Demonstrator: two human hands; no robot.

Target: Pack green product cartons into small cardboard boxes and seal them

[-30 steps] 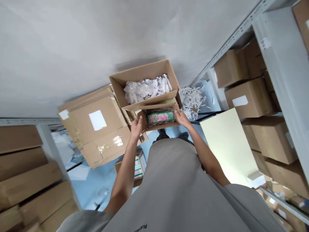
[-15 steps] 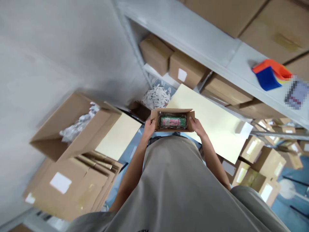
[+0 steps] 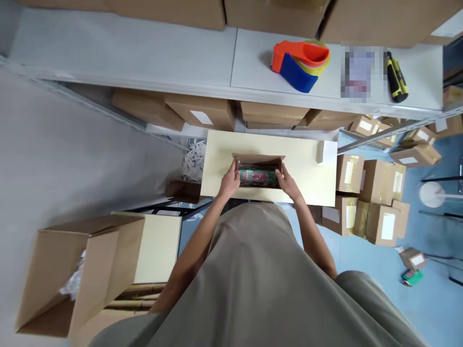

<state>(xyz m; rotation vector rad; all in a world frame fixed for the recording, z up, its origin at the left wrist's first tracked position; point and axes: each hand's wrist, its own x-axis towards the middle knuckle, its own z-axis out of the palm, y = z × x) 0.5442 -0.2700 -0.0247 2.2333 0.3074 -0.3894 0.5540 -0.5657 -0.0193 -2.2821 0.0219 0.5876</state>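
Observation:
A small open cardboard box (image 3: 258, 159) is over the cream tabletop (image 3: 307, 178), held at both ends. My left hand (image 3: 229, 182) grips its left end, thumb at the inside edge. At the other end my right hand (image 3: 287, 183) is closed on the box wall, with the thumb by the rim. Inside lies a green and pink package (image 3: 258, 177) in clear, shiny wrapping. Whether the box bottom touches the tabletop, I cannot tell. A small white box (image 3: 327, 152) stands on the tabletop to the right.
Above the table runs a grey shelf (image 3: 162, 58) with an orange and blue tape dispenser (image 3: 300, 67) and a yellow and black utility knife (image 3: 397, 79). Shredded paper (image 3: 194, 161) lies left of the table. A large open carton (image 3: 123, 255) is at lower left; cartons (image 3: 379, 180) are stacked right.
My view has turned to the right, toward the table. The box in my hands has come from in front of the table's edge to over its top.

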